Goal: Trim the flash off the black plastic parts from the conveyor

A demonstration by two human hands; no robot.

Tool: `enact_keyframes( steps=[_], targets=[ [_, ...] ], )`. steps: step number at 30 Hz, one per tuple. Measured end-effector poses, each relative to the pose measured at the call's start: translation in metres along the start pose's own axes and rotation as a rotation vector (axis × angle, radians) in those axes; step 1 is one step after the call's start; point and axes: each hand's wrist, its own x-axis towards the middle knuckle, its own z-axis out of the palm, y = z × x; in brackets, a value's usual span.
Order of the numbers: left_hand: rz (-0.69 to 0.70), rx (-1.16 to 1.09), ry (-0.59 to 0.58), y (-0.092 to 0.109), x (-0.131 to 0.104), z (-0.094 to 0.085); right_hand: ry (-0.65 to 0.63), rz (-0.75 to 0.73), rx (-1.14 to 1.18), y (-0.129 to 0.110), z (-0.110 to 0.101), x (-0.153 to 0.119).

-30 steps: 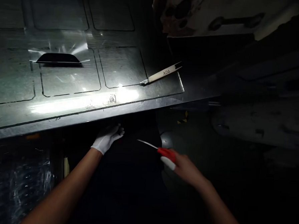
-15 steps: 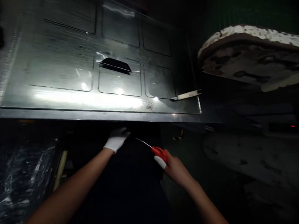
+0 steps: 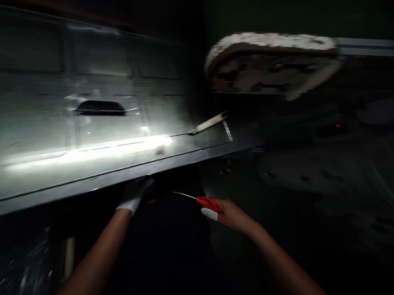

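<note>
My right hand, with a white covering on its thumb, is closed round the handle of a red-handled tool. A thin, slightly bent metal shaft runs from that handle toward the left. My left hand wears a white glove and is just below the front edge of the table. Its fingers are dark and smeared, so I cannot make out whether it holds anything. A small red streak shows beside it. On the tabletop lie a black trapezoid-shaped piece and a thin tool with a cream handle.
A glossy clear sheet covers the metal table, with a bright light reflection along its front. A worn, white-edged machine part juts out at the upper right. Crumpled clear plastic lies at lower left. The right side is very dark.
The view has turned, so the table appears tilted and shifted left. My left hand shows lower and further left; my right hand keeps its hold on the red-handled tool.
</note>
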Motion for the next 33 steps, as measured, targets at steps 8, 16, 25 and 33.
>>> enact_keyframes(
  steps=[8,16,25,33],
  targets=[
    [-0.084,-0.064,0.048,0.014,-0.014,0.006,0.525,-0.042,0.242,0.084,-0.067,-0.020],
    [-0.046,-0.073,-0.039,0.028,-0.045,0.024,0.949,-0.194,0.323,0.054,-0.075,0.041],
    [0.197,-0.460,-0.145,0.065,-0.139,0.018,0.509,-0.221,0.371,-0.003,-0.020,0.088],
    [0.452,-0.580,-0.142,0.094,-0.158,0.011,0.356,-1.107,0.107,-0.162,0.012,0.011]
  ],
)
